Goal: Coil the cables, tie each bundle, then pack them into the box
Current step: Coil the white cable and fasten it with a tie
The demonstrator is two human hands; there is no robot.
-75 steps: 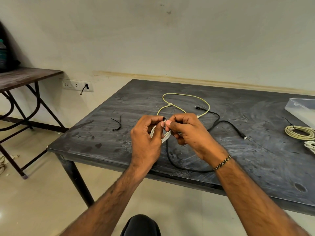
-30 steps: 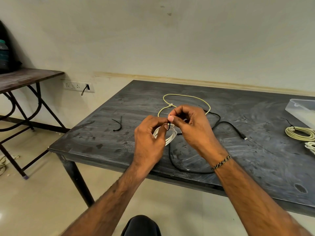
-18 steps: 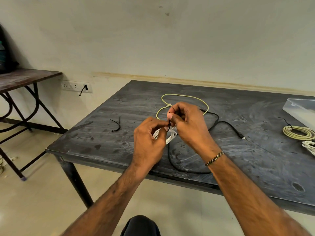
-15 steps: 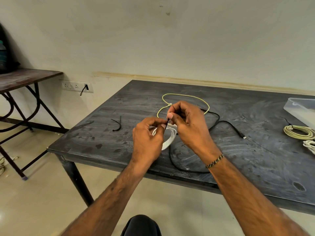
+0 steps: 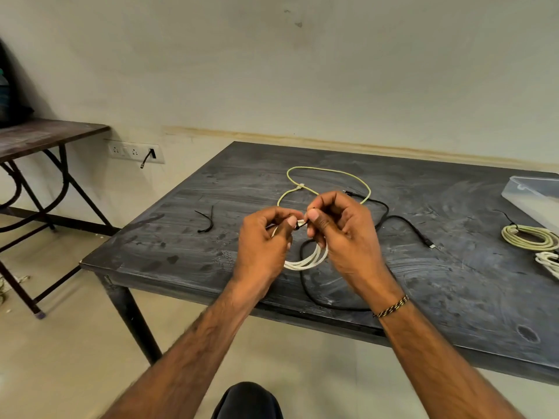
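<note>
A coiled white cable (image 5: 305, 261) hangs between both hands above the dark table (image 5: 187, 255). My left hand (image 5: 263, 249) grips the coil's top. My right hand (image 5: 344, 234) pinches a small black tie (image 5: 299, 225) at the coil's top, thumb and forefinger close to my left thumb. A loose yellow-green cable (image 5: 329, 171) lies looped behind the hands. A black cable (image 5: 402, 220) trails on the table under and right of them. The clear plastic box (image 5: 535, 196) sits at the far right edge.
Two tied coils lie at the right, a yellow-green coil (image 5: 529, 237) and a white coil (image 5: 549, 263). A spare black tie (image 5: 207, 222) rests on the table's left part. A wooden side table (image 5: 39, 137) stands at the left, and a wall socket (image 5: 134, 151) is behind.
My right hand has come down from above the coil to the level of my left thumb, still pinching the black tie. The white coil now hangs lower between the hands.
</note>
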